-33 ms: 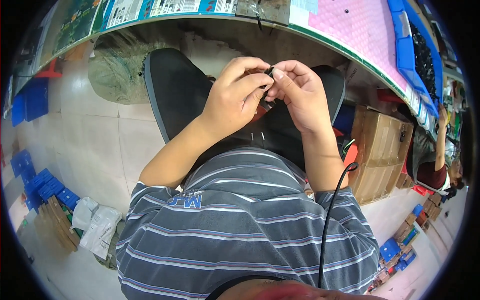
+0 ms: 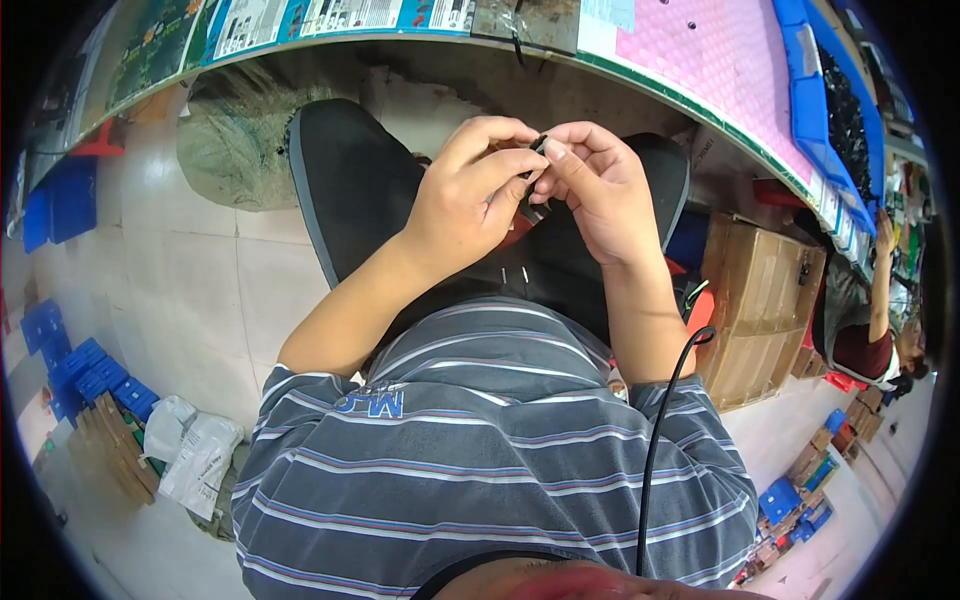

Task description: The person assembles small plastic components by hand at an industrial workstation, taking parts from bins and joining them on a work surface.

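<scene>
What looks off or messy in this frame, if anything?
Mostly floor clutter. White bags lie crumpled beside flattened cardboard at lower left, and a green sack slumps under the bench. Both hands, left hand and right hand, pinch a small black part over the lap; no damage is visible on it.

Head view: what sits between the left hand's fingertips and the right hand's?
A small black part, pinched from both sides by the left hand and right hand over the lap. Nothing else shows between the fingers; its details are too small to tell.
</scene>
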A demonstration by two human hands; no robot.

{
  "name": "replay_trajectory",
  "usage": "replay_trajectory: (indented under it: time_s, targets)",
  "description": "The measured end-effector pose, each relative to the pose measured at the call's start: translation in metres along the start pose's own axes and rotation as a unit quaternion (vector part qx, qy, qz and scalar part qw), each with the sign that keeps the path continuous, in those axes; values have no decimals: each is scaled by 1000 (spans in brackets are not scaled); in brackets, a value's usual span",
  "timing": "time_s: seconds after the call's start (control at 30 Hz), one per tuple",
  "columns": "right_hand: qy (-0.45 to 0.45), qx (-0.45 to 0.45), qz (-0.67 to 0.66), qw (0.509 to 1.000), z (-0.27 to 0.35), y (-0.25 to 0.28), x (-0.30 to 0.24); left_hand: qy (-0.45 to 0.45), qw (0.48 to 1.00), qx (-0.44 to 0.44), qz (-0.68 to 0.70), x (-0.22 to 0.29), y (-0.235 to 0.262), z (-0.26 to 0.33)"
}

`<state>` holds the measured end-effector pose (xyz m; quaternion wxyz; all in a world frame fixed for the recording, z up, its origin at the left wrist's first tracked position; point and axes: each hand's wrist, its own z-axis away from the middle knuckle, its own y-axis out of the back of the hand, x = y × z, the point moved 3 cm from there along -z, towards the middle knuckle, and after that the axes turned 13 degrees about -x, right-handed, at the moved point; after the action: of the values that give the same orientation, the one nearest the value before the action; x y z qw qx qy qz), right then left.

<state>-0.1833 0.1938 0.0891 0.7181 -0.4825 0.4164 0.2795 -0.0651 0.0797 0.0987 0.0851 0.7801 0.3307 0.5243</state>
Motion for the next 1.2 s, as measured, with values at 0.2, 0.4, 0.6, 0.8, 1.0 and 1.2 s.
replay_trajectory:
  time_s: [0.2,0.4,0.6,0.8,1.0,1.2]
  targets:
    - [31,24,9,999,-15,9,-8,60,993,81,58,-7,2,-15]
    - [46,25,-36,998,-33,25,-26,84,987,111,76,-23,6,-43]
    - [62,24,-13,998,-62,46,-37,100,985,112,89,-36,7,-73]
    - [66,34,-44,996,-87,62,-42,112,981,119,106,-60,0,-98]
    - [68,8,-18,997,-98,72,-52,125,973,137,138,-68,-4,-110]
    - [87,18,-43,995,-104,77,-54,140,974,143,111,-69,-7,-119]
